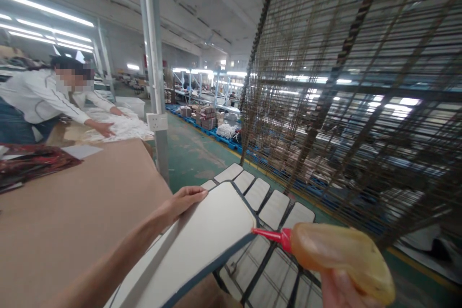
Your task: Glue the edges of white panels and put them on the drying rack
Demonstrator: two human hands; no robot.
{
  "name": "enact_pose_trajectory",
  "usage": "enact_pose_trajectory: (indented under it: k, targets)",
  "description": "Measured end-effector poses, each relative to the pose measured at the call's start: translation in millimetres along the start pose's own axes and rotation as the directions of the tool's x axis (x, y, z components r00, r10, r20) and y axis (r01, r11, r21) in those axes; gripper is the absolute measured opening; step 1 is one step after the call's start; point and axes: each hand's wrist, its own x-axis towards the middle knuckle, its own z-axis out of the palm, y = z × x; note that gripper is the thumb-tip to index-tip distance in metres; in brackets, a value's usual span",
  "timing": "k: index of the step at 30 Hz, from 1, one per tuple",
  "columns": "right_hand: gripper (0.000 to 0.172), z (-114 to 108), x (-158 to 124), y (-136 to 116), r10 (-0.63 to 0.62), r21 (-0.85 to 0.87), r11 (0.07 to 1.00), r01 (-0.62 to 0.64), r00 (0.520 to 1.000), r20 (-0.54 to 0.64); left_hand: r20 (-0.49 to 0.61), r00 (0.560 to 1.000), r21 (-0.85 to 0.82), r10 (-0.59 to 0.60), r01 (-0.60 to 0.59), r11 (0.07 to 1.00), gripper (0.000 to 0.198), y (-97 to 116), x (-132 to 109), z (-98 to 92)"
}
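Note:
My left hand (182, 202) rests on the far edge of a large white padded panel with a dark blue border (202, 243), fingers laid flat along the rim. My right hand (341, 288), at the bottom right, grips a yellowish squeeze bottle (339, 255). Its red nozzle (269, 235) touches the panel's right edge. Beneath the panel lies a grid tray (288, 269) with several white rounded pads (274, 207) in its cells.
A brown cardboard-covered table (79, 211) spreads to the left with red patterned cloth (32, 163). A person in a white shirt (39, 96) leans over white fabric at the back left. A tall wire drying rack (353, 86) stands on the right. A grey pillar (153, 67) rises behind the table.

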Motion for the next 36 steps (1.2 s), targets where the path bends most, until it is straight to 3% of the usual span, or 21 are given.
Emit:
enact_pose_trajectory:
  k: [3,6,11,13,20,29,36]
  targets:
    - [0.047,11.2,0.3,0.6,-0.139,-0.110,0.986,0.124,0.980,-0.140,-0.043,0.999,-0.042,0.001,-0.003,0.999,0.054,-9.0,1.3,0.6]
    - [0.043,36.5,-1.1,-6.9,-0.235,-0.144,0.967,0.209,0.952,-0.194,-0.068,0.998,-0.069,0.007,-0.012,0.998,0.054,-20.2,3.7,-1.8]
    - [0.074,77.6,-2.9,-26.4,-0.276,-0.039,0.961,0.274,0.942,-0.193,-0.089,0.996,-0.122,-0.001,-0.010,0.992,0.054,-33.0,5.7,-7.3]
    - [0.078,86.5,-3.1,-29.9,-0.282,-0.033,0.959,0.281,0.939,-0.196,-0.105,0.994,-0.135,0.002,-0.016,0.991,0.056,-33.6,3.8,-8.6]
    - [0.082,96.1,1.0,-22.1,-0.169,0.100,0.977,0.190,0.967,-0.190,-0.172,0.985,-0.124,-0.002,-0.020,0.992,0.061,-31.8,-8.1,-13.2]
    - [0.076,109.6,5.7,-11.7,-0.106,0.126,0.984,0.124,0.984,-0.142,-0.196,0.981,-0.126,-0.011,-0.014,0.992,0.064,-39.6,-12.4,-27.5]
    - [0.075,114.1,4.1,0.7,-0.180,-0.033,0.983,0.179,0.983,-0.022,-0.189,0.981,-0.159,-0.049,0.019,0.987,0.061,-46.8,-10.0,-41.2]
